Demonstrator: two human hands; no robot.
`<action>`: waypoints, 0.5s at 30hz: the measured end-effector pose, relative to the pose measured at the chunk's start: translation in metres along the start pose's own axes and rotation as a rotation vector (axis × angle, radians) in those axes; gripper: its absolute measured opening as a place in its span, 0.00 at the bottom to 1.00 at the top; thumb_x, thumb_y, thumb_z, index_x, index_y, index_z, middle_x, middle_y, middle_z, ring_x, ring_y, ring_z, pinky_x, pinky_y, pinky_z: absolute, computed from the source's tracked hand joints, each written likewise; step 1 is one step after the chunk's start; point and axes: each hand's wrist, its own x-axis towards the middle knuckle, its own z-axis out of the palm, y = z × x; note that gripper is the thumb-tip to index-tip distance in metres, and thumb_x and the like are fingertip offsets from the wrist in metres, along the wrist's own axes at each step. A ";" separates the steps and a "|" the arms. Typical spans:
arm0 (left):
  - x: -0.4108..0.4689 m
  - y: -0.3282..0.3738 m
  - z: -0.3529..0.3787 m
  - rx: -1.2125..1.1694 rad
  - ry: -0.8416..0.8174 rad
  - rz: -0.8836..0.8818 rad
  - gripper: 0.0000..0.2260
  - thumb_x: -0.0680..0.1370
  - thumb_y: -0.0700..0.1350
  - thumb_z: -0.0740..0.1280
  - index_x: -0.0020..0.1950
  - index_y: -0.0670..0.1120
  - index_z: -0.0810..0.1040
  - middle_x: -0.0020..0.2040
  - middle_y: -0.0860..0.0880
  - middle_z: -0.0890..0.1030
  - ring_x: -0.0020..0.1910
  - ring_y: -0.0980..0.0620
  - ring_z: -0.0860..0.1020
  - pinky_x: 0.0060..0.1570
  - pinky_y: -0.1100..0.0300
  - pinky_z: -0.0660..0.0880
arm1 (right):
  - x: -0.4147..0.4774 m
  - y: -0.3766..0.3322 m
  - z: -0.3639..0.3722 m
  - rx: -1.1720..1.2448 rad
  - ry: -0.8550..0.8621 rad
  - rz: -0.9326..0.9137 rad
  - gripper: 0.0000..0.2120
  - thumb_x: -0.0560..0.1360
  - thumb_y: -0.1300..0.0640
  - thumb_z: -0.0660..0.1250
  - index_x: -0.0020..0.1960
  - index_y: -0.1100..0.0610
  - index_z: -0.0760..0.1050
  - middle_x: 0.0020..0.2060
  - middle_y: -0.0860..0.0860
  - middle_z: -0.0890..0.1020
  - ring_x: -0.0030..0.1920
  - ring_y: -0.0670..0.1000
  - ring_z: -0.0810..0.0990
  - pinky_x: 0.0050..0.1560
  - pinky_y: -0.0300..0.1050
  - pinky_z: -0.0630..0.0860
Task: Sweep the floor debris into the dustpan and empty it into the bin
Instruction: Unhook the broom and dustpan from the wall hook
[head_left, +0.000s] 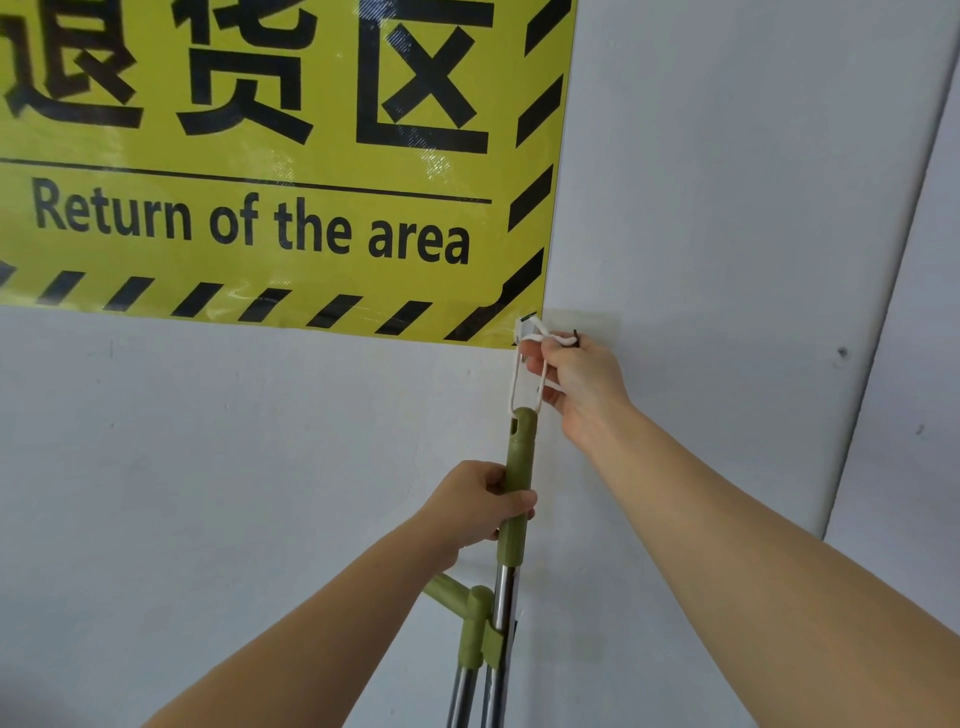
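Head view: left hand (480, 506) grips the green broom handle (514, 493) against the wall (260, 467); right hand (569, 379) pinches its white hanging loop (527, 382) at the wall hook (525, 327); sweeping progress cannot be judged, with no floor, dustpan pan or bin visible

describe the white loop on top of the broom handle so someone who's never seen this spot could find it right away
Find the big yellow sign on the wall, then drop to its lower right corner. Just below it the right hand pinches a thin white cord loop tied through the tip of the green handle held by the left hand. It's the only white string there.
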 end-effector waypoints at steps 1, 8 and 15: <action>0.000 0.000 0.000 -0.003 0.000 0.001 0.10 0.78 0.43 0.68 0.57 0.41 0.78 0.48 0.47 0.85 0.45 0.54 0.82 0.44 0.62 0.78 | 0.001 -0.001 0.001 -0.018 0.010 -0.015 0.06 0.79 0.61 0.62 0.48 0.55 0.77 0.42 0.51 0.82 0.43 0.47 0.76 0.48 0.47 0.73; -0.001 0.002 -0.002 0.000 0.005 0.013 0.09 0.78 0.43 0.68 0.57 0.42 0.79 0.48 0.47 0.85 0.47 0.53 0.82 0.49 0.59 0.79 | -0.003 0.000 0.001 0.016 -0.032 -0.100 0.08 0.79 0.60 0.62 0.45 0.52 0.78 0.41 0.49 0.81 0.42 0.48 0.74 0.48 0.47 0.72; -0.007 -0.010 -0.006 -0.022 0.006 0.004 0.07 0.78 0.43 0.69 0.53 0.42 0.80 0.47 0.47 0.85 0.45 0.54 0.82 0.45 0.61 0.78 | -0.036 0.007 -0.009 0.176 -0.203 -0.056 0.17 0.75 0.60 0.61 0.29 0.57 0.79 0.28 0.51 0.76 0.25 0.47 0.69 0.33 0.42 0.66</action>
